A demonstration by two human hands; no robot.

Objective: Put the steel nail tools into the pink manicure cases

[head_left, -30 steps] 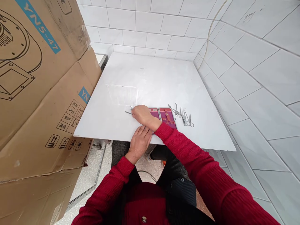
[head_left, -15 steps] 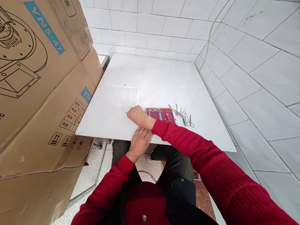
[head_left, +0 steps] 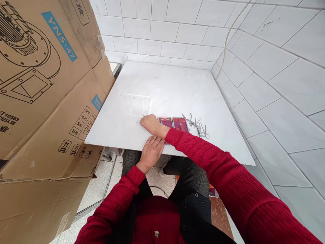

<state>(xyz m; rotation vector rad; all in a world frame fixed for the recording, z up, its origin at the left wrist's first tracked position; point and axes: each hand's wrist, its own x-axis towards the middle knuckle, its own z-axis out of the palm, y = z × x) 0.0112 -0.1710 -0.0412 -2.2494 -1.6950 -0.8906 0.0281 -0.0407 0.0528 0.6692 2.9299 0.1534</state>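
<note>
My right hand [head_left: 151,124] is closed in a fist low over the white tabletop, with its forearm reaching across from the right. Slim metal tips [head_left: 138,121] show just left of its knuckles; whether they belong to something in the fist I cannot tell. Below its wrist, my left hand [head_left: 152,150] rests with fingers stretched out flat at the table's front edge, against the near left corner of a manicure case [head_left: 180,124]. The case lies open, red and purple inside, with small tools in it, and my right forearm hides part of it.
Right of the case lie several metal tools, among them nippers [head_left: 191,121] and small scissors [head_left: 204,133]. A large cardboard box [head_left: 76,88] stands along the left side of the white table [head_left: 177,84]. Tiled walls [head_left: 165,30] border the back and right.
The view has shifted slightly. My right hand stays closed and has moved a little to the right; my left hand stays flat in nearly the same place.
</note>
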